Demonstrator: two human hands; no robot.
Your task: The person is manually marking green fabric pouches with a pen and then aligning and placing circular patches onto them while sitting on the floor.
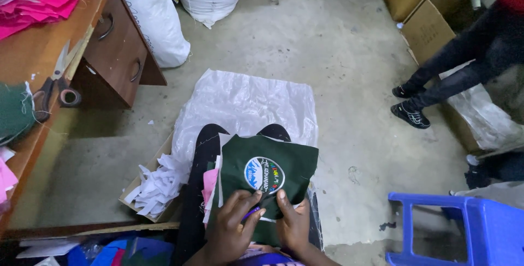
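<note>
1. The left hand (232,228) and the right hand (293,223) sit close together at the near edge of a dark green fabric piece (267,173), both closed on it: the left hand also grips small purple-handled snips (252,211), whose tip lies against the cloth, while the right hand pinches the cloth's lower edge with thumb on top.
2. The fabric piece rests on the person's lap, spread just beyond the fingers, with a round embroidered badge (264,174) facing up, directly ahead of both thumbs.
3. Judging by the snips at the hem just below the badge, trimming looks to be in hand; how much of the edge is already cleaned cannot be told.
4. Under the green piece, a thin stack of pink and pale fabric pieces (210,185) shows at its left side, suggesting more items wait.
5. Left of the knees, a cardboard box (143,185) holds white offcuts, so some cutting seems done.
6. Farther out, a white woven sack (245,102) lies on the concrete floor; scissors (52,83) rest on the wooden surface (38,53) at left, and a blue plastic stool (464,228) stands at right.
</note>
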